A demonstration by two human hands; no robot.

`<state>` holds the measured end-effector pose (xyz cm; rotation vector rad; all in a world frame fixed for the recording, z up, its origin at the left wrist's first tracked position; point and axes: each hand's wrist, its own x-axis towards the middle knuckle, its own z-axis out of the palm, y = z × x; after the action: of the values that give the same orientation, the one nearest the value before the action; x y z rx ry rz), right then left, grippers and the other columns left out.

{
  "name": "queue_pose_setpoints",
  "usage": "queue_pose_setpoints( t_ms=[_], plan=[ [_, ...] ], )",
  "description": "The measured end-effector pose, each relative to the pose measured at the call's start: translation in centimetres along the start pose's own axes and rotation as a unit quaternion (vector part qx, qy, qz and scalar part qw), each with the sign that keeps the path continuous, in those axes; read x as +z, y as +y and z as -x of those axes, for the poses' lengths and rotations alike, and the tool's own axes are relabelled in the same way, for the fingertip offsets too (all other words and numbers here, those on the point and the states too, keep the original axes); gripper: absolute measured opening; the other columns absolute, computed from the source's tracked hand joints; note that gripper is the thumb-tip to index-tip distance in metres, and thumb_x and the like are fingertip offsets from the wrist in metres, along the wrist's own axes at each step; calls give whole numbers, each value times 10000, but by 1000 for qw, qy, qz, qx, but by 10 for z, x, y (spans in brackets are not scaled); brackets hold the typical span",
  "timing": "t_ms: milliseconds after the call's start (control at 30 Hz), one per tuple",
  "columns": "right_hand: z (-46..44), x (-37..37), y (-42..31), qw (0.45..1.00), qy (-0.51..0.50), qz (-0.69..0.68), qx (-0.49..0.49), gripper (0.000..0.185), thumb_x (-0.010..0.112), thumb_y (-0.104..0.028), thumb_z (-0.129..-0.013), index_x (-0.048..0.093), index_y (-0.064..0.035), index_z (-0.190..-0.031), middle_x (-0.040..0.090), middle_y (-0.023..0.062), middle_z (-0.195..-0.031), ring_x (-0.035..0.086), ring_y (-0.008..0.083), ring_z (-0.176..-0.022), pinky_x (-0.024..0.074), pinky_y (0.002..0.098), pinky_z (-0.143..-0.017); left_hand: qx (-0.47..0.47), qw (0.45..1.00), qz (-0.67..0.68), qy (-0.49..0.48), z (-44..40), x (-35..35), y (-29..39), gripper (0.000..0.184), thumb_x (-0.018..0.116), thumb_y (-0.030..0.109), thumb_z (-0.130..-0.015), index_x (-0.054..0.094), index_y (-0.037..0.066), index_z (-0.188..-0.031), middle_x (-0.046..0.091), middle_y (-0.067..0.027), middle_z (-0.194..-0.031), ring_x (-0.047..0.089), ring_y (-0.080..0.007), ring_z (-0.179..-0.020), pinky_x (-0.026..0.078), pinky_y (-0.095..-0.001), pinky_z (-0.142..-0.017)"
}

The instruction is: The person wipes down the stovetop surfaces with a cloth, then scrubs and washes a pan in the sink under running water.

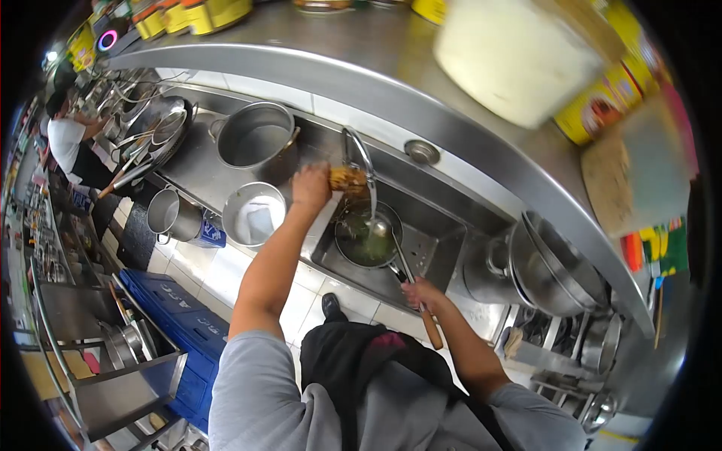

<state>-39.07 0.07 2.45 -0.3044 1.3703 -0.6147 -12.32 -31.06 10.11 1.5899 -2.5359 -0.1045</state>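
Note:
My left hand (pixel 310 186) is closed around one end of a brown, stringy bundle that looks like a bamboo wok brush (pixel 347 180), held up beside the faucet (pixel 362 150). Below the faucet, a dark pan (pixel 346 248) rests in the metal sink (pixel 451 255) with greenish, cloudy water inside. My right hand (pixel 423 294) grips the shaft of a long ladle (pixel 407 259). The ladle's wooden handle end sticks out below my fist, and its round bowl lies in the pan. The pan's handle points toward my right hand, but I cannot tell whether they touch.
A large pot (pixel 257 139) and a white-bottomed pot (pixel 254 214) stand left of the sink. Big metal bowls (pixel 556 263) lean at the right. Overhead runs a steel shelf (pixel 361 64) with cans. Another person (pixel 69 143) works at far left, near blue bins (pixel 177 331).

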Motion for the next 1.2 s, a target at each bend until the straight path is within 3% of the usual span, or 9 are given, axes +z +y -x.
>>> queue_pose_setpoints(
  t_ms=[167,433,567,667,833,867,1000,1100,1200],
  plan=[
    [9,-19,14,852,-329,-393,110,270,512,-267,-1038,450,-138,-809,401,-89,-568,352,8,-392,327,178,-360,-13,926,217,308,34,-50,8,380,666,19,-725,650,89,-1098,675,-152,-995,595,-393,-995,474,-495,-843],
    [27,5,16,733,-427,-512,138,314,451,-360,-1057,437,-97,-887,381,-71,-551,372,24,-389,361,185,-361,-168,921,141,321,90,-213,46,471,789,242,-766,682,123,-1209,505,-135,-1270,395,-349,-1299,323,-452,-1084],
    [34,12,2,758,-403,-495,131,321,464,-360,-1053,451,-105,-859,397,-68,-553,377,21,-370,354,191,-351,-80,887,174,421,91,-220,32,437,753,221,-818,659,131,-1235,494,-175,-1259,415,-387,-1256,360,-482,-1037],
    [30,11,-7,772,-428,-452,125,316,467,-366,-1050,446,-122,-851,391,-64,-564,359,36,-382,348,211,-357,-8,744,570,349,108,-217,36,447,691,307,-919,591,103,-1304,488,-260,-1313,498,-408,-1225,384,-462,-1067],
    [8,-1,-2,911,-299,-282,42,387,384,-392,-1066,418,-129,-785,379,-52,-530,347,67,-373,289,237,-323,-208,800,552,109,155,-96,28,369,398,273,-1027,616,32,-1200,653,-126,-1197,605,-243,-1084,464,-397,-968],
    [13,-1,-4,779,-373,-477,162,404,390,-415,-1063,398,-130,-777,333,-62,-503,333,70,-380,312,237,-368,-154,568,806,58,152,-74,30,361,426,321,-1020,619,61,-1181,698,-119,-1029,635,-224,-975,496,-385,-894],
    [14,3,2,775,-329,-507,184,412,396,-429,-1060,382,-132,-774,319,-61,-514,333,76,-395,331,251,-404,-267,174,941,-116,215,-68,56,640,500,637,-931,478,158,-1355,658,-130,-1092,650,-222,-889,565,-445,-729],
    [-9,9,-5,757,-357,-516,183,418,380,-437,-1061,393,-130,-778,333,-51,-532,339,83,-401,339,261,-404,-277,158,934,-162,250,21,62,687,602,562,-919,362,205,-1453,601,-135,-1213,646,-230,-926,581,-452,-707],
    [-11,12,2,776,-341,-492,200,444,378,-454,-1056,389,-144,-739,318,-54,-529,321,78,-398,322,254,-398,-256,306,895,-197,253,41,74,729,726,240,-899,279,210,-1474,611,-116,-1185,636,-213,-945,572,-399,-720]
  ],
)
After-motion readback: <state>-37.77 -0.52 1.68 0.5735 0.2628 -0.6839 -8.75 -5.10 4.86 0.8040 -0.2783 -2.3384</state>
